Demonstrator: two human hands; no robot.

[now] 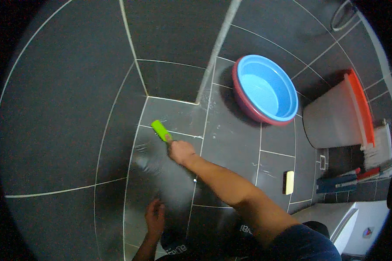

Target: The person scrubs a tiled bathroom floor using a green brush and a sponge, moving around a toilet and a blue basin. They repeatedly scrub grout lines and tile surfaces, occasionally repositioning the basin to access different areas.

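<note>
My right hand (182,152) grips the handle of a bright green brush (160,130). Its flat green back faces up, and its underside is hidden against the dark grey tiled floor (232,143). The brush lies near the inner corner where the floor meets the wall tiles. Wet streaks and a few suds show on the tiles around it. My left hand (155,213) hangs low near my knee with loosely bent fingers, and nothing shows in it.
A light blue basin (264,88) sits inside a red basin (248,109) on the floor at the right. Beyond stands a translucent bin (333,114) with an orange rim. A pale yellow block (290,182) lies near a floor drain (322,162). A white appliance (362,225) stands at lower right.
</note>
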